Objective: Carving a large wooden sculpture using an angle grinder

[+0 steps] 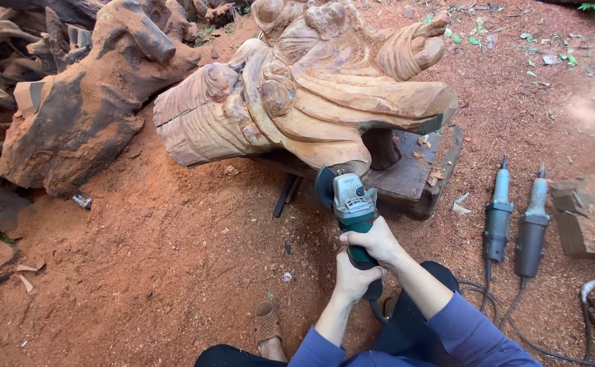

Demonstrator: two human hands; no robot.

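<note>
I had both hands clenched on the teal-and-grey angle grinder (352, 204): right hand (374, 241) round its body, left hand (353, 277) behind on the handle. Its disc met the lower edge of the large reddish carved wooden sculpture (304, 95). Folds above looked well shaped, though rough. Two grey die grinders (515, 217) lay untouched right of the sculpture.

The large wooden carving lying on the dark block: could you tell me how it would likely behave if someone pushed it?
The carving looks like solid timber, so probably heavy and stiff. It rests across a small dark wooden block with ends overhanging, so a push might rock or tip it. Thin carved parts could chip. Both the left hand and right hand grip the grinder.
</note>
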